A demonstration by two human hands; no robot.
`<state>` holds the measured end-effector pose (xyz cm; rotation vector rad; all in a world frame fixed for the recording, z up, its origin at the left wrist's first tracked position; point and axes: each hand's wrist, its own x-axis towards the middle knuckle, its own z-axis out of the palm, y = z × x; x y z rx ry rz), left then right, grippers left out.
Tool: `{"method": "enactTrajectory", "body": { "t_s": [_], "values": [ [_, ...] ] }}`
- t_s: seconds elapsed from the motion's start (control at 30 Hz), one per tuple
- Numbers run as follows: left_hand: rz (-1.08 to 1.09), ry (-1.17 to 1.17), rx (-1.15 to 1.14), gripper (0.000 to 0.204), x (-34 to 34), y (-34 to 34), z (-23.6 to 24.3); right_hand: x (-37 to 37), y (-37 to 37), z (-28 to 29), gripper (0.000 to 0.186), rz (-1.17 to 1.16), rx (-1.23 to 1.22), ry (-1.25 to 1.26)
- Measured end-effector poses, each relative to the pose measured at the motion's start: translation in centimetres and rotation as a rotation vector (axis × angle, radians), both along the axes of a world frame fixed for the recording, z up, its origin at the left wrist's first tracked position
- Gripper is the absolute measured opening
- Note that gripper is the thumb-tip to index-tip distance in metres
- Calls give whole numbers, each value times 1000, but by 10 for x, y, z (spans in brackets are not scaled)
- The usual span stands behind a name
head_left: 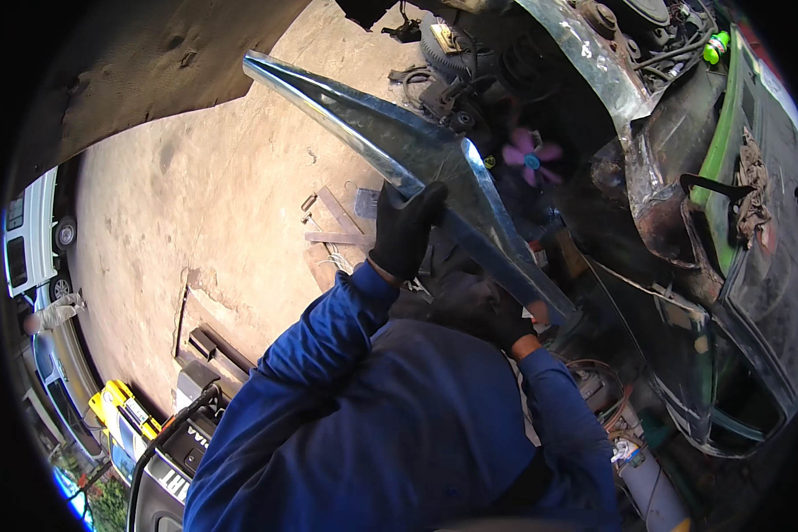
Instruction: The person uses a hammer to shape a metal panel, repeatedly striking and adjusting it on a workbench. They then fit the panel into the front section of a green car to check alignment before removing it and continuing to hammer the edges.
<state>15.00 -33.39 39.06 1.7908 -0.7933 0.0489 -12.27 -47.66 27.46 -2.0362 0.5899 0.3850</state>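
Note:
A long, bent sheet-metal panel [386,124] with shiny folded edges slants from the upper left to the lower right in front of me. My left hand [408,229], in a black glove, grips its near edge around the middle, thumb over the metal. Also gloved in black, my right hand [483,309] is against the panel's lower right end. Its fingers blend into the dark there, so their grip is hidden. Both arms wear blue sleeves.
A stripped car body [674,204] with green paint and bare metal stands at the right. Greasy mechanical parts [452,80] and a purple fan [530,158] lie beyond the panel. Wood and metal scraps [337,235] rest on the concrete floor [151,230]. Parked vehicles [35,230] stand far left.

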Motion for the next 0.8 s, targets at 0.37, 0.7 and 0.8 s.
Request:
{"method": "enactTrajectory", "body": {
  "t_s": [0.37,0.7,0.8],
  "values": [
    [-56,141,54,23,68,79,-105,85,191,-117,78,550,184,357],
    [71,147,47,21,93,95,-256,56,158,-119,39,523,880,385],
    [84,280,-12,33,98,105,-319,42,150,-181,44,342,750,345]
  ]
}}
